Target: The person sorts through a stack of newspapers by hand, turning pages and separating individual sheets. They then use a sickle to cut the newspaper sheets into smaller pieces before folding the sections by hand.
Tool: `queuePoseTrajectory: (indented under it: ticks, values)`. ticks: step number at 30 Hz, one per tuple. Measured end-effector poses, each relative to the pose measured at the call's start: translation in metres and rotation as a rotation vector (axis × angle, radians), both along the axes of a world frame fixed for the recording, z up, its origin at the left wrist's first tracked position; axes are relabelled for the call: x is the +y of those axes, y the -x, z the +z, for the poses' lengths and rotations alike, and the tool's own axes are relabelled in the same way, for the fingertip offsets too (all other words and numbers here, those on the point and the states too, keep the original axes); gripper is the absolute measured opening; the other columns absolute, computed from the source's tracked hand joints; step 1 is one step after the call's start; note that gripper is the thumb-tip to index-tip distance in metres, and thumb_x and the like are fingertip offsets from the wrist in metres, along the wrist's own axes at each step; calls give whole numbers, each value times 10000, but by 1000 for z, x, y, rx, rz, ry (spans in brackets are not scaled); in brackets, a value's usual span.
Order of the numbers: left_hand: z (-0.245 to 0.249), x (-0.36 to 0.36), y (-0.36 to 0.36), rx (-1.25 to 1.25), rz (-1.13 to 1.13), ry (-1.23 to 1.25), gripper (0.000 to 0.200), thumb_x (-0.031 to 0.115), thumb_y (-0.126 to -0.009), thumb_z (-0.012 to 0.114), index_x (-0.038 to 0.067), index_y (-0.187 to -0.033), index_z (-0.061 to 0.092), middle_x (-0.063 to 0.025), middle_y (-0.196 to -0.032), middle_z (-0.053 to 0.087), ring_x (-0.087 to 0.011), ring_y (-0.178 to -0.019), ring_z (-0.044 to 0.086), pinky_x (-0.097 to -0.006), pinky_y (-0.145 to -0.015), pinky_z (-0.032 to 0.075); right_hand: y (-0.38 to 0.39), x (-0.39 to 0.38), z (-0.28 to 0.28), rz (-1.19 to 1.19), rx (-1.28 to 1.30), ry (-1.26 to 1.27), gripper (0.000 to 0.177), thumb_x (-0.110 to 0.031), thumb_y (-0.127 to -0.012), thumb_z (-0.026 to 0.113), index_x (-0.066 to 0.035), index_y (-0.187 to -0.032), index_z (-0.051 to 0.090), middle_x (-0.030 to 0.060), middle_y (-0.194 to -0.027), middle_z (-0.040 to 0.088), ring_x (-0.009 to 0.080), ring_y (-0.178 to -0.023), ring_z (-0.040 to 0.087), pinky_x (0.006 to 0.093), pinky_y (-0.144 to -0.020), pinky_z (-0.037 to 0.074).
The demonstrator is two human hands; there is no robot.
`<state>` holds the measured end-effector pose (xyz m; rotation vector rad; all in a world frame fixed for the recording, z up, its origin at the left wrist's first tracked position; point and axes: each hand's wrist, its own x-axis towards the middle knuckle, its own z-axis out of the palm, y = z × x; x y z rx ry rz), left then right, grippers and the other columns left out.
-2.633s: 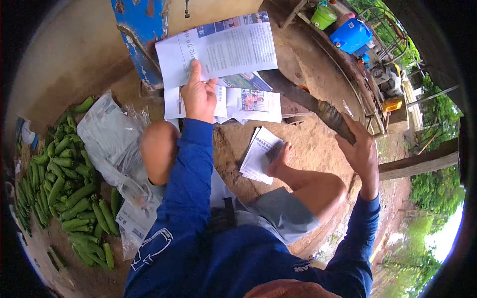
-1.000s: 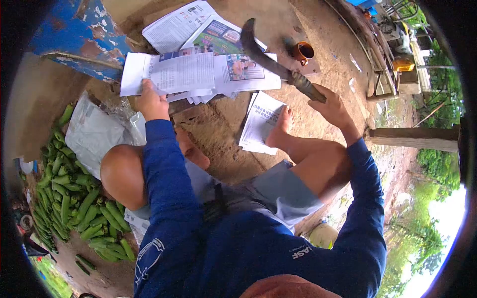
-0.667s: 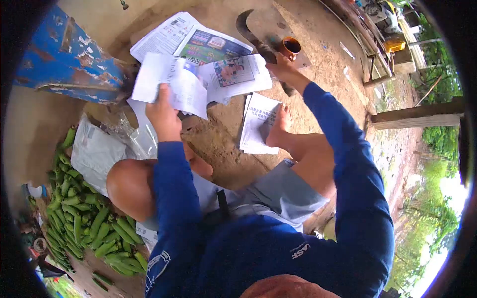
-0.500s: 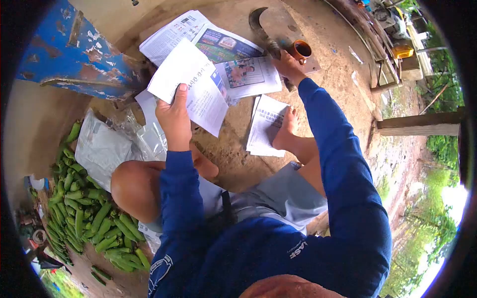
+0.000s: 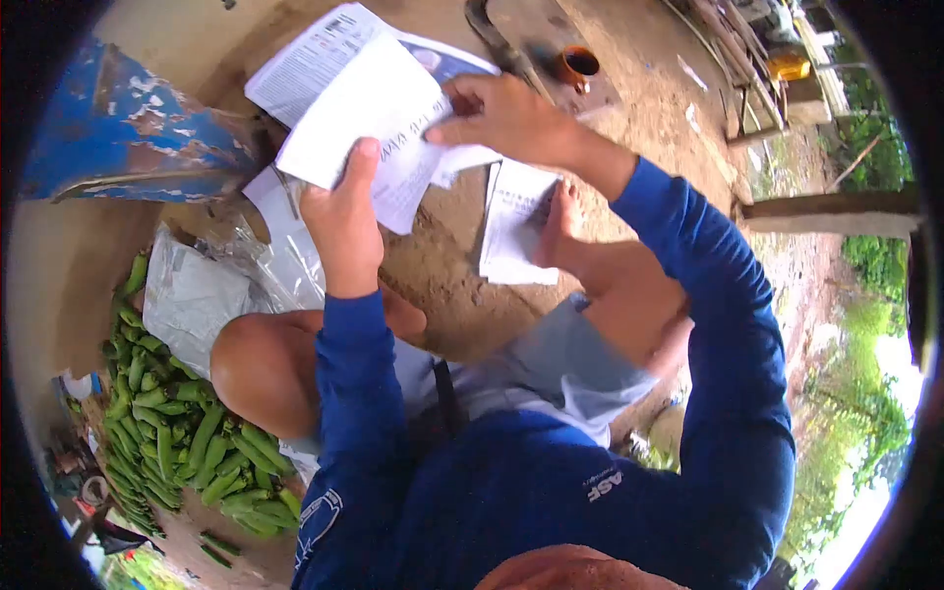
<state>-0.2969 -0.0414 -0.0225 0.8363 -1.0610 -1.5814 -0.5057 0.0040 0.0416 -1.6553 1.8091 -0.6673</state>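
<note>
My left hand [image 5: 344,221] is closed on a folded sheet of newspaper [image 5: 359,123], its thumb pressed flat on the printed face. From the right, my right hand [image 5: 501,118] reaches over the sheet's right edge. Its fingers and thumb are apart, with the fingertips right at the paper. More newspapers [image 5: 305,69] lie on the ground behind the held sheet. A curved sickle [image 5: 506,44] rests just beyond my right hand, partly hidden by it. Near my foot is a small stack of cut newspaper [image 5: 513,221].
An orange-brown cup of dark liquid [image 5: 578,69] stands on a wooden board [image 5: 536,29]. Clear plastic bags [image 5: 197,290] and a heap of long green vegetables [image 5: 187,433] lie to my left. A peeling blue panel [image 5: 128,128] juts in at the upper left.
My right hand has let go of the sickle's handle and moved left to the held sheet's edge. My left hand still holds the sheet. The view has shifted slightly.
</note>
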Motion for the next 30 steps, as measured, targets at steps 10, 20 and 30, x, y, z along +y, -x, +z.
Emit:
queuePoseTrajectory:
  ticks: [10, 20, 30]
  values:
    - [3, 35, -3, 351, -406, -101, 486, 217, -1000, 608, -35, -1388, 459, -148, -1351, 563, -250, -1220, 575, -418, -1018, 482, 33, 37, 24, -44, -53, 29, 488, -362, -986, 606, 81, -1192, 603, 210, -1070, 703, 236, -885, 690, 322, -683, 538]
    - [-12, 30, 6, 380, -260, -133, 278, 184, -991, 625, 16, -1212, 626, -99, -1151, 696, -193, -1032, 673, -341, -908, 551, 30, 48, -5, -279, -484, -63, 387, -400, -947, 680, -52, -1110, 638, -16, -885, 621, 73, -789, 567, 244, -733, 503]
    - [-5, 32, 17, 394, -103, -180, 189, 102, -1003, 541, -5, -1145, 604, -98, -1133, 659, -158, -1025, 639, -324, -911, 523, 23, 37, -44, -379, -785, -141, 303, -308, -988, 620, -32, -1111, 639, 24, -886, 621, 108, -748, 560, 294, -626, 495]
